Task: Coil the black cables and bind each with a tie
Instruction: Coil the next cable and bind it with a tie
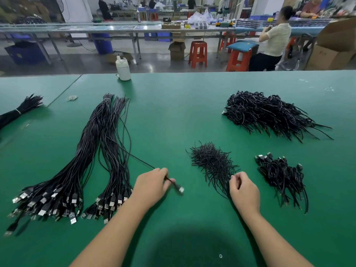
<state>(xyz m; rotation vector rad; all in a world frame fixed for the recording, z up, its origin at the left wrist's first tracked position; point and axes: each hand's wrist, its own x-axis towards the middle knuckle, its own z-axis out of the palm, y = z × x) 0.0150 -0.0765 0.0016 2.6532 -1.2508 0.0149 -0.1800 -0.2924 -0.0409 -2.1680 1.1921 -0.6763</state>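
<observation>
Nearest, the left hand (pixel 152 185) pinches one black cable (pixel 174 185) near its plug, drawn from the straight bundle (pixel 107 151); the right hand (pixel 243 189) pinches a tie at the tie heap (pixel 212 160). Coiling likely comes next, then binding. Finished coils (pixel 269 114) lie farther off.

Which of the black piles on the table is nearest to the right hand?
The pile of short ties, just above the right hand; its fingers touch its strands. The coiled-cable piles lie farther right.

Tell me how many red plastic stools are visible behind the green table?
3: one stool standing alone at centre, one beside the seated person, one partly hidden behind them. Others may be hidden.
</observation>
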